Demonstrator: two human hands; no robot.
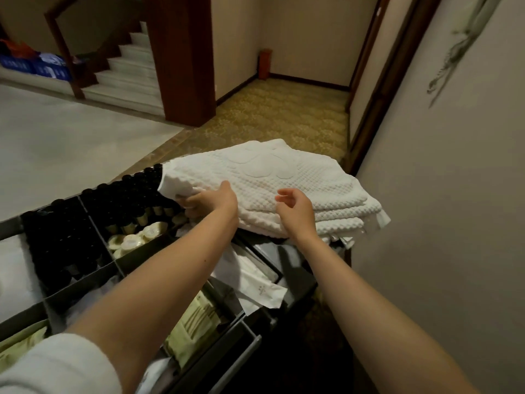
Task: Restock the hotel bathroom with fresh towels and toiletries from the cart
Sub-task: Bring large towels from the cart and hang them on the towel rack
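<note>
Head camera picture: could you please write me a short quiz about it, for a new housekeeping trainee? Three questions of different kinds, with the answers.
1. True or false: the left hand grips the edge of the top towel of the stack.
2. Which items lie right beside the black-capped bottles, on the person's side of them? A) round wrapped soaps B) drinking glasses C) keys
3. Fill in: the right hand, its fingers loosely curled over the towels, holds ____.
Key: 1 true; 2 A; 3 nothing.
</note>
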